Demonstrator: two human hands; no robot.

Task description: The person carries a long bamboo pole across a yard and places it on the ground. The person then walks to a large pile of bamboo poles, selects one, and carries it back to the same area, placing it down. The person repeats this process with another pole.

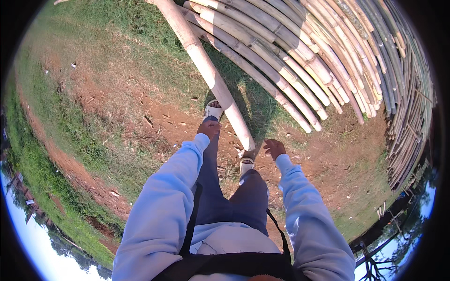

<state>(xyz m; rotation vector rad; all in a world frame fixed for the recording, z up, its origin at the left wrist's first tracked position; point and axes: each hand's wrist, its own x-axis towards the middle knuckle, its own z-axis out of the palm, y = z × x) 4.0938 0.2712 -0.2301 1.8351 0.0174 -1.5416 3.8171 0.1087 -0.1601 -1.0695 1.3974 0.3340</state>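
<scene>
A thick pale bamboo pole (216, 84) lies slantwise on the ground, its near end between my feet and my right hand. Just left of the pole is my left hand (209, 128), over my left shin, with its fingers loosely bent and nothing visible in them. My right hand (274, 148) hangs to the right of the pole's near end, empty, its fingers apart and pointing left. Neither hand appears to touch the pole. My feet are in light sandals (213, 110), one beside the pole and the other by its near end.
A large pile of bamboo poles (281, 61) spreads across the far right, ends toward me. More thin, darker poles (412, 126) are stacked at the right rim. Patchy grass and reddish soil (122, 107) lie to the left, with scattered chips and debris.
</scene>
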